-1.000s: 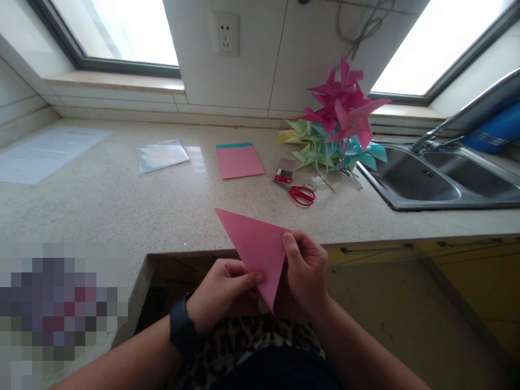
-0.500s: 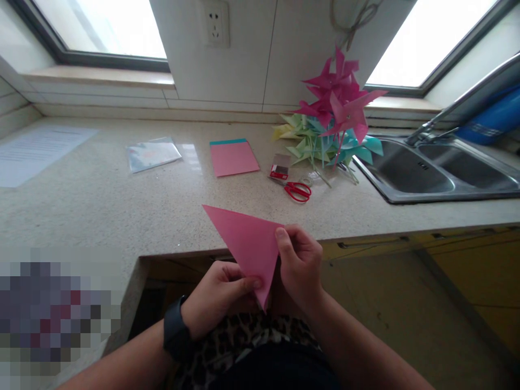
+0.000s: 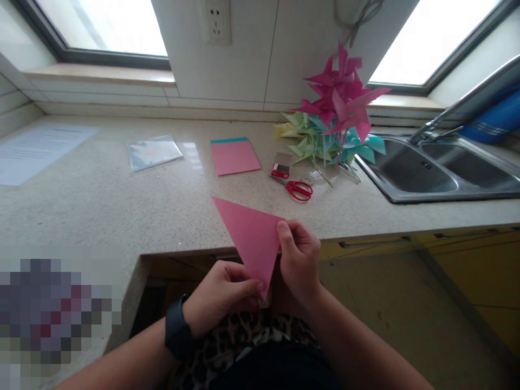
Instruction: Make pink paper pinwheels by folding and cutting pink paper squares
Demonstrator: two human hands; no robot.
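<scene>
bright blown-out windows (image 3: 101, 24), wide-angle edge distortion, pixelated lower-left patch (image 3: 57, 314).

A plain pink folded paper triangle (image 3: 252, 235) is showing one even shade. A flat square paper stack (image 3: 235, 156) is lying pink with a teal strip along its far edge. Metal scissors (image 3: 298, 189) are showing red handles. The standing paper pinwheels (image 3: 340, 100) are glowing magenta above pale yellow-green and teal ones. The stone countertop (image 3: 101, 200) is looking beige and speckled. A leopard-print garment (image 3: 239, 336) is showing brown and black spots beside a black wristband (image 3: 175, 330).
</scene>
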